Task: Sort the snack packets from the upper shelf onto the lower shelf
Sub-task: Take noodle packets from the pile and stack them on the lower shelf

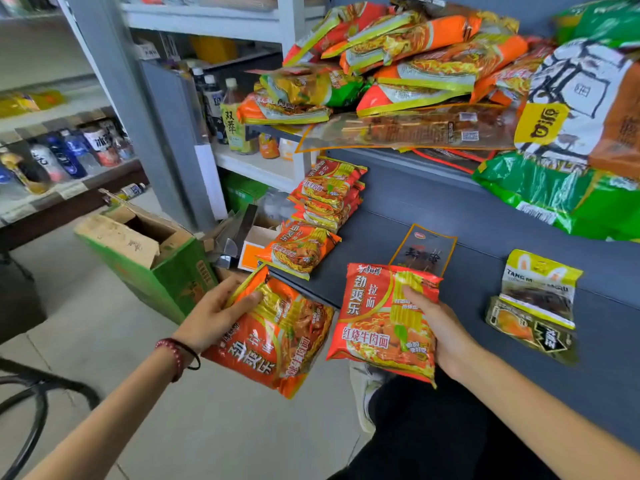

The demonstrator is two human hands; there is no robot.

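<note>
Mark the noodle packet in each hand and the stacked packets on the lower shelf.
left noodle packet point(277, 341), head view, on its orange front.
right noodle packet point(377, 334), head view, on its printed front.
stacked packets point(330, 185), head view, on the top packet's face.

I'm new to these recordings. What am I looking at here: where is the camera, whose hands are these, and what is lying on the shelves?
No machine here: the two grips are a person's bare hands, filmed by one wide-angle camera worn on the head, looking down. The left grip holds an orange noodle packet; the right grip holds a second noodle packet. On the grey lower shelf lie a stack of matching packets, a dark skewer packet and two small yellow packets. The upper shelf carries a jumbled pile of packets.
</note>
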